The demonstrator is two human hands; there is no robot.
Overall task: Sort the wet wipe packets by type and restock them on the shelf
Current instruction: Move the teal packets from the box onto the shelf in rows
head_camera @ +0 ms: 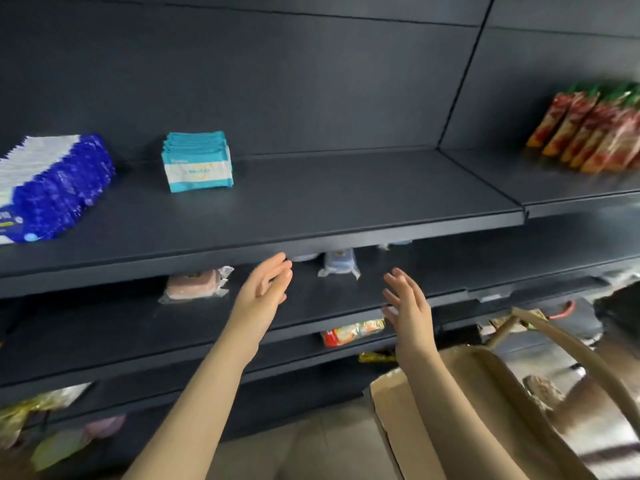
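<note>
On the dark upper shelf [329, 188] a row of blue-and-white wet wipe packets [52, 188] leans at the far left. A small stack of teal-and-white wet wipe packets [197, 161] lies to its right. One pale blue packet [339, 266] stands on the shelf below, half hidden under the upper shelf's edge. My left hand [265, 284] and my right hand [407, 299] are both raised in front of that lower shelf, fingers straight and spread, holding nothing. The pale blue packet sits between and beyond them.
A pink packet [195, 284] lies on the lower shelf at the left. Red-and-green sauce pouches [595, 129] stand on the right-hand shelf bay. A beige tote bag [502, 393] hangs from my right forearm. Snack packets [353, 332] lie on lower shelves.
</note>
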